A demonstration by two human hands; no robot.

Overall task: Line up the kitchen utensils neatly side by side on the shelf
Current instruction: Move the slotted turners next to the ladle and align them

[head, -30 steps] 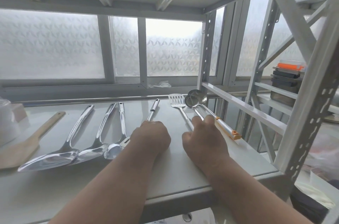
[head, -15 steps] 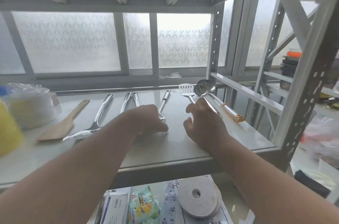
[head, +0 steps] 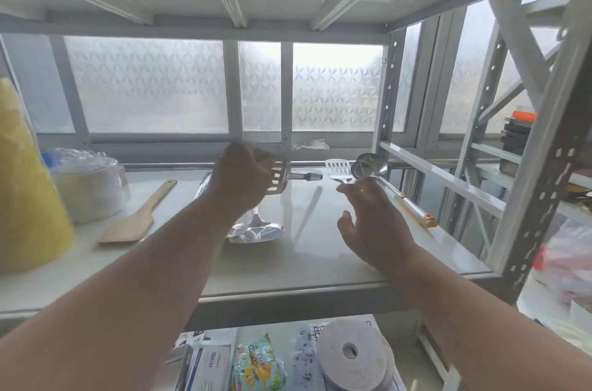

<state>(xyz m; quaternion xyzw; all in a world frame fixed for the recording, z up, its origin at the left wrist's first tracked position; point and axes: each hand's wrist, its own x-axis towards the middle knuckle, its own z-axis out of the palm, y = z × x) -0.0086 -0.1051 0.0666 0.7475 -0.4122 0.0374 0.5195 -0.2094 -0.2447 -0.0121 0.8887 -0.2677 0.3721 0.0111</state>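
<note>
Left hand (head: 238, 177) grips a slotted turner (head: 277, 179), lifted above the shelf (head: 320, 249) middle; right hand (head: 368, 220) hovers open, empty, near the ladle (head: 368, 166). Best lay it flat, parallel beside the spoons (head: 256, 232).

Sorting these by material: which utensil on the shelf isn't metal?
The wooden spatula, lying at the left end of the shelf beside the plastic-wrapped tub. It is tan and matte; the others are shiny steel.
</note>
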